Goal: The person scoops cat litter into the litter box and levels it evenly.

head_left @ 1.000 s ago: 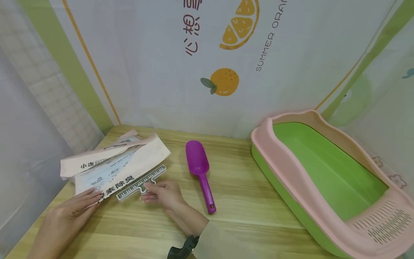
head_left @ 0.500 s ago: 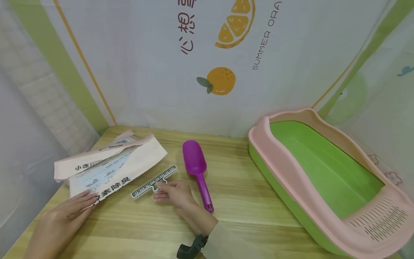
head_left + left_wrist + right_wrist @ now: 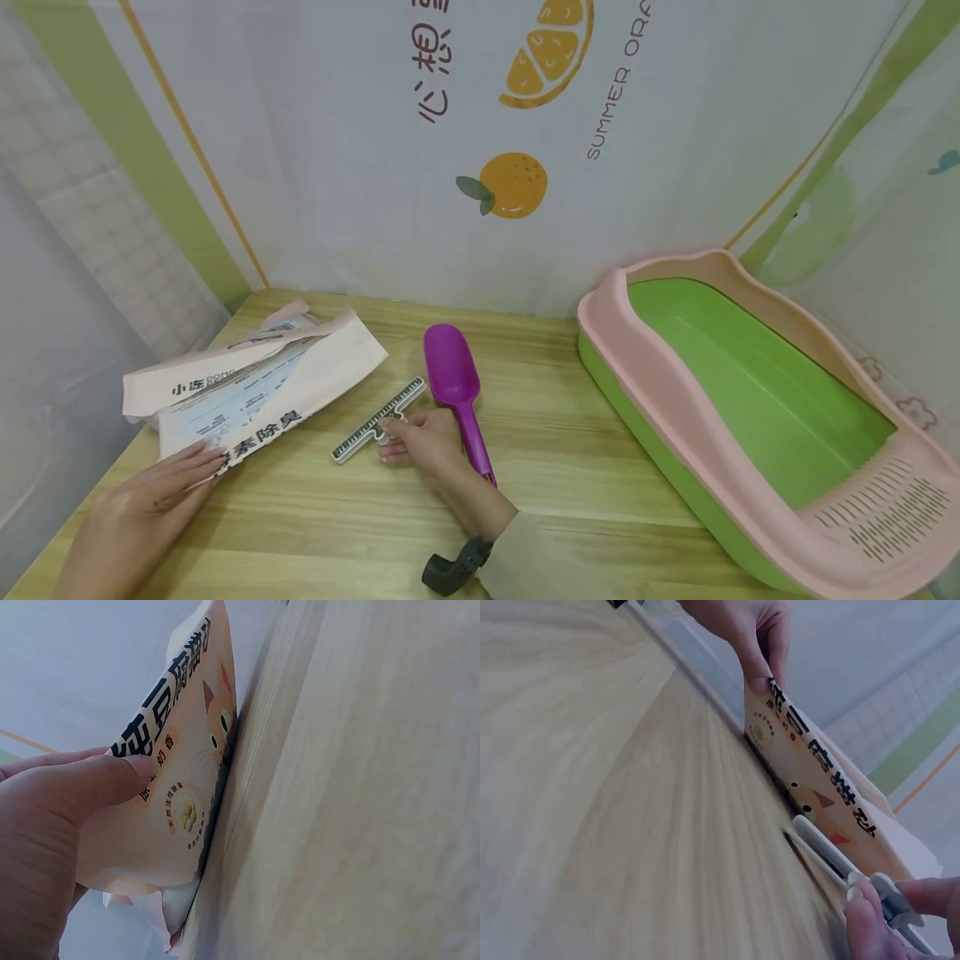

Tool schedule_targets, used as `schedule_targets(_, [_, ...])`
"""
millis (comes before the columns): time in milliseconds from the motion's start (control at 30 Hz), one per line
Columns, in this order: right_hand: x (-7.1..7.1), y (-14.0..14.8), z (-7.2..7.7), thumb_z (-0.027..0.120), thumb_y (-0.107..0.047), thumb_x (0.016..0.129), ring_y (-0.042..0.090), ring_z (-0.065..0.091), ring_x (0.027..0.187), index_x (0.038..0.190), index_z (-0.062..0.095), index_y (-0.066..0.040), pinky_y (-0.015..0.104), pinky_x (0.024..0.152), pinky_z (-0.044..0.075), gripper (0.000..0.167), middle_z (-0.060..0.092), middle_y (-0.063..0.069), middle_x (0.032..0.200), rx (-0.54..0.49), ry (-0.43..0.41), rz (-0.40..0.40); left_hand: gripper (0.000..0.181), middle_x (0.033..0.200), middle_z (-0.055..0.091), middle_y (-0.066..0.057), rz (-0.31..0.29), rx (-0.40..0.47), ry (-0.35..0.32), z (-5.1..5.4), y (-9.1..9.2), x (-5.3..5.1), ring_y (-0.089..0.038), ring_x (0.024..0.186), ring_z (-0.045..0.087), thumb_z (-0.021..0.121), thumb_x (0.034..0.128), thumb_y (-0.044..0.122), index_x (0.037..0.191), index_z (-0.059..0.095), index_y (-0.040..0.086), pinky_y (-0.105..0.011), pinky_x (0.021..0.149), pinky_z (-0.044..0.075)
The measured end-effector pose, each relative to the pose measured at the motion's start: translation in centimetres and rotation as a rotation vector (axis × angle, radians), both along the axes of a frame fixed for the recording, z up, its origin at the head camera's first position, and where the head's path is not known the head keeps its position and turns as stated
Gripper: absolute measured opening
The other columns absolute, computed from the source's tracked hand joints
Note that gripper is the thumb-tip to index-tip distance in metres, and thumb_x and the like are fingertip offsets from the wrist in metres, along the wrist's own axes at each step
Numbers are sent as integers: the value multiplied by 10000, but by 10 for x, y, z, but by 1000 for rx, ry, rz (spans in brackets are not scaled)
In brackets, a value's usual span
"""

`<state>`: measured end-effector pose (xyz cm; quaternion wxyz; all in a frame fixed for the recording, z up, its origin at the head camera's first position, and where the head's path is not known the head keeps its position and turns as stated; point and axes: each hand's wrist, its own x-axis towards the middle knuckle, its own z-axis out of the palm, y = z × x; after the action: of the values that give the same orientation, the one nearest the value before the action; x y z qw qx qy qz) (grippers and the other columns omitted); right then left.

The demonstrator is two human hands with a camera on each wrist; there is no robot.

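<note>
A printed paper-like bag (image 3: 322, 367) lies at the left of the table, its top gaping. My left hand (image 3: 146, 508) grips its near edge; in the left wrist view the thumb of the left hand (image 3: 52, 802) presses the printed front of the bag (image 3: 142, 847). Between the thumb and fingers of my right hand (image 3: 431, 446) is a long flat clip (image 3: 360, 437), held by its middle tab, apart from the bag. The right wrist view shows the clip (image 3: 829, 851) pinched by the right hand (image 3: 877, 922) close to the table surface.
A purple scoop (image 3: 452, 367) lies just beyond the right hand, its handle partly behind that hand's wrist. A green tray with a pink rim (image 3: 675, 383) stands at the right. A printed curtain (image 3: 337, 167) hangs behind the wooden table (image 3: 300, 533).
My right hand has moved right with the clip, away from the bag and closer to the scoop. The left hand stays on the bag, and the head view has shifted slightly.
</note>
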<state>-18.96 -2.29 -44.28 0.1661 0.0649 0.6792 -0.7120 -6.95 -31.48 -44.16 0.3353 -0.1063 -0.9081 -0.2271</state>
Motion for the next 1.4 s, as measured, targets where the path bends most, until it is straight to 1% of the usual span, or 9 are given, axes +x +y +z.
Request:
schedule_targets(100, [0,2,1,780,-156,885,167,736,585,887,714,49,294,609,613,215,741,164,721,53,39,19,525,1282,462,366,4,-2,2,0,0,0,301,1277,353,852,629,-65,1107,792,142,60,1053,204])
schedule_targets(233, [2,5,0,776,-188,886,178,743,577,833,715,36,279,571,602,238,740,127,682,147,150,62,521,1263,482,340,7,-2,3,1,1,-1,305,1270,353,855,631,-61,1110,790,134,64,1046,206])
schedule_targets(333, [2,4,-4,781,-196,876,161,728,541,822,716,17,271,535,590,229,735,100,652,197,220,60,524,1251,491,327,8,-1,1,0,1,-1,306,1268,354,857,623,-69,1105,791,125,67,1039,209])
schedule_targets(600, [5,0,-9,822,-198,847,115,687,474,944,691,17,277,492,574,270,717,59,629,217,275,-17,537,1271,466,364,8,6,5,-1,1,0,306,1269,354,855,620,-76,1110,791,134,70,1036,209])
schedule_targets(833, [8,0,-8,823,-195,841,63,633,422,837,719,-5,273,457,556,217,686,8,565,276,336,-25,532,1281,447,379,16,-1,1,0,2,-1,318,1265,339,857,623,-63,1113,789,135,76,1033,196])
schedule_targets(1000, [8,2,-9,801,-230,864,48,565,350,804,733,-43,269,378,499,208,637,-27,503,356,408,-21,526,1294,438,399,4,-5,3,0,2,-1,314,1270,340,854,627,-60,1112,790,132,73,1037,197])
schedule_targets(1133, [8,3,-10,775,-214,883,51,549,325,897,753,-12,279,358,488,203,623,-37,497,381,434,-17,482,1306,433,406,-13,-13,12,0,1,-1,305,1280,343,851,650,-41,1097,795,131,66,1046,201])
schedule_targets(1267, [8,3,-10,766,-181,884,47,549,328,1037,741,51,285,370,501,279,641,-9,512,366,440,-27,446,1298,444,395,-18,-14,20,-1,1,-1,301,1279,349,855,660,-26,1076,801,126,63,1047,209])
schedule_targets(1400, [9,2,-9,761,-172,889,42,549,330,1073,726,73,292,375,505,308,668,21,535,356,438,-35,470,1290,446,400,-12,-9,12,0,1,-1,306,1273,349,859,632,-50,1066,804,124,66,1043,206])
